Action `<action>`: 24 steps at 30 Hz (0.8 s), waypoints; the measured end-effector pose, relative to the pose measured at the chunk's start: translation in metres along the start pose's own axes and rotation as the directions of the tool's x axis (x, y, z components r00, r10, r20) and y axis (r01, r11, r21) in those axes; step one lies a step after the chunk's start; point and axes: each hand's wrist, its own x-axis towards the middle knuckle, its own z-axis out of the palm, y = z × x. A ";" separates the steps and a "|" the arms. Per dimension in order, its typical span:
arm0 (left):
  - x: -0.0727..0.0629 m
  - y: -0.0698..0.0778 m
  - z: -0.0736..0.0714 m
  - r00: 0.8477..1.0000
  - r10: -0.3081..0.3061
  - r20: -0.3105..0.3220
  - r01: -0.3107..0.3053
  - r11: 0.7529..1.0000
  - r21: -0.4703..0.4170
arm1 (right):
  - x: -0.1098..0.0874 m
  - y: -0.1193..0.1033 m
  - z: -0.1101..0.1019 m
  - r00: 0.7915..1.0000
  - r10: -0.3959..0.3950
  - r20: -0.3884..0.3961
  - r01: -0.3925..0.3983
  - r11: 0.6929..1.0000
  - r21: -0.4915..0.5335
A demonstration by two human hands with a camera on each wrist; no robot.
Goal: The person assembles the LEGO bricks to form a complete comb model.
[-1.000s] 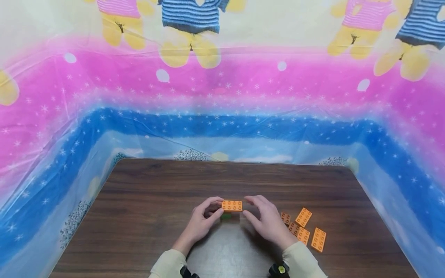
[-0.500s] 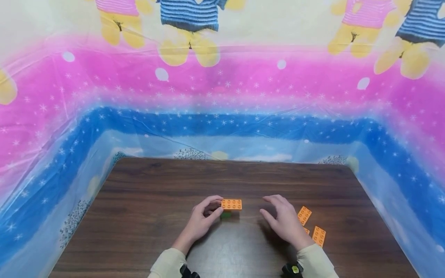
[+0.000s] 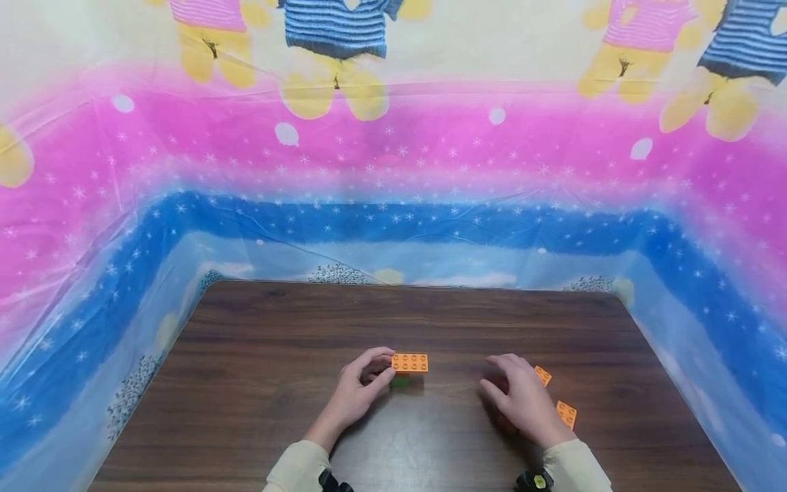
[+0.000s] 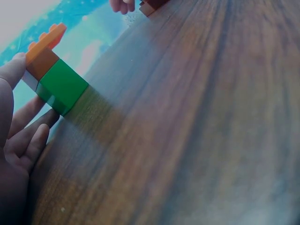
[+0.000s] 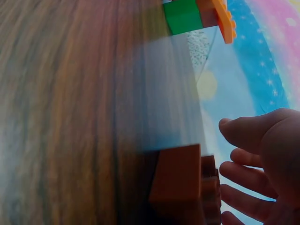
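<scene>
In the head view my left hand [image 3: 356, 389] pinches the left end of a small stack of toy building bricks between thumb and fingers. On top lies a thin orange eight-stud brick [image 3: 410, 363], which overhangs. Below it, the left wrist view shows a brown brick [image 4: 43, 65] and a green brick [image 4: 63, 86] standing on the table. My right hand [image 3: 525, 400] hovers to the right with fingers parted and nothing between them. Close below it, in the right wrist view, a brown studded brick [image 5: 180, 176] lies on the table, apart from the fingers.
Past the right hand lie orange bricks, one behind its back [image 3: 544, 376] and another by the wrist [image 3: 566, 414], both partly hidden. All stand on a dark wooden table [image 3: 277, 328]. A printed cloth [image 3: 393, 222] hangs around its back and sides.
My right hand has drawn away from the stack to the right, over the loose bricks, and now hides several of them. The left hand and the stack have stayed put.
</scene>
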 end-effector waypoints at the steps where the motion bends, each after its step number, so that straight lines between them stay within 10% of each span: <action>1: 0.000 0.000 0.000 1.000 0.000 0.001 0.000 1.000 -0.001 | 0.000 0.001 0.000 1.000 0.005 0.004 -0.005 1.000 -0.011; 24: 0.000 0.003 -0.001 0.999 -0.043 0.002 0.043 0.999 -0.002 | -0.002 0.019 -0.009 0.999 -0.009 0.046 0.019 0.975 -0.222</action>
